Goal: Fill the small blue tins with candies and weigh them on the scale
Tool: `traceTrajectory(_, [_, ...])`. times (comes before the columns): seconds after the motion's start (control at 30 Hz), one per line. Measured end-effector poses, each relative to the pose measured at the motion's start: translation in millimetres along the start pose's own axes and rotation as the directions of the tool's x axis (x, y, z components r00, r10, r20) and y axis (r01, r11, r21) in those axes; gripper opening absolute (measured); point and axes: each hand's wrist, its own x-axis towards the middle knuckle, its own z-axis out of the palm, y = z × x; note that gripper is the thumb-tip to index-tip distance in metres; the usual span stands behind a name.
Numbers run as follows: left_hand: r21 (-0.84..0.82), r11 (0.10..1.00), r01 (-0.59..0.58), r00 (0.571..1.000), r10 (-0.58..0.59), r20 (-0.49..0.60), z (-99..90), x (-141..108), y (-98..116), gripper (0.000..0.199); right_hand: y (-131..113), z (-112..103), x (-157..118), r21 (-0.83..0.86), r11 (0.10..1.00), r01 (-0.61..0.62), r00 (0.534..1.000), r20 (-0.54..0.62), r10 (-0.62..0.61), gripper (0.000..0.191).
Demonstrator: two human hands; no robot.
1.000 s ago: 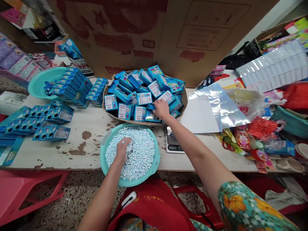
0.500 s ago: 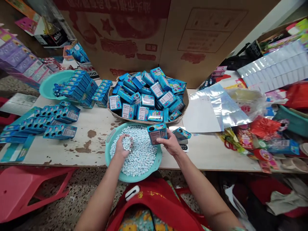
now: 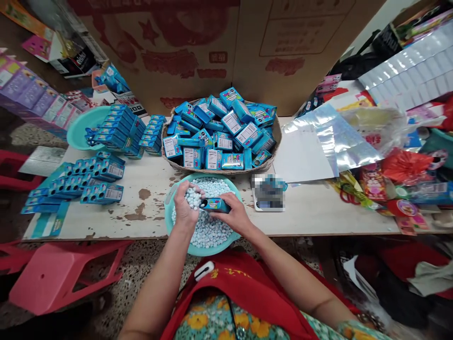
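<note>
A: Biggest stuff?

B: Long white table, surface worn off in brown patches. Big cardboard carton w/ red print along the back. Red plastic stool below, L side.

A: OK, & on top?

B: Oval cardboard tray in front of the carton, heaped w/ blue candy boxes, some labels up. White sheet to its R. Teal basin at the near edge, in front of the tray, full of candies.

A: Hands?

B: Both over the basin. L hand is cupped, fingers curled round a heaped handful. R hand pinches one box btw thumb & fingers.

A: Which box, & where exactly?

B: Small blue candy box, printed, lying sideways above the basin's middle. Its dark L end faces the handful, right beside it; can't tell if they touch.

A: Smallest?

B: Pale blue-white candies, approx. round. Some in the L palm, the rest loose in the basin, under both hands.
</note>
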Motion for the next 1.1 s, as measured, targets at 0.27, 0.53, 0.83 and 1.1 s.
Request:
traceTrajectory(0.27, [0.091,0.985,-0.149,0.987,0.154,-0.051,-0.9,0,-5,0.028,-13,10,3,-0.242,0.97,0.015,0.999,0.042,-0.005,0.038])
traceTrajectory(0.53, [0.159,0.96,-0.229,0.97,0.239,-0.047,2.0,1,-1,0.025,-19,8,7,-0.16,0.986,-0.037,0.997,0.057,0.047,0.04])
traceTrajectory(0.83, [0.165,0.967,-0.195,0.979,0.203,-0.034,4.5,0,0,0.028,-23,5,7,-0.193,0.978,-0.076,0.994,0.062,0.09,0.037])
traceTrajectory(1.1, [0.233,0.941,-0.247,0.965,0.261,-0.028,3.6,-4,0,0.03,-26,9,6,-0.16,0.983,-0.09,0.995,0.026,0.095,0.035])
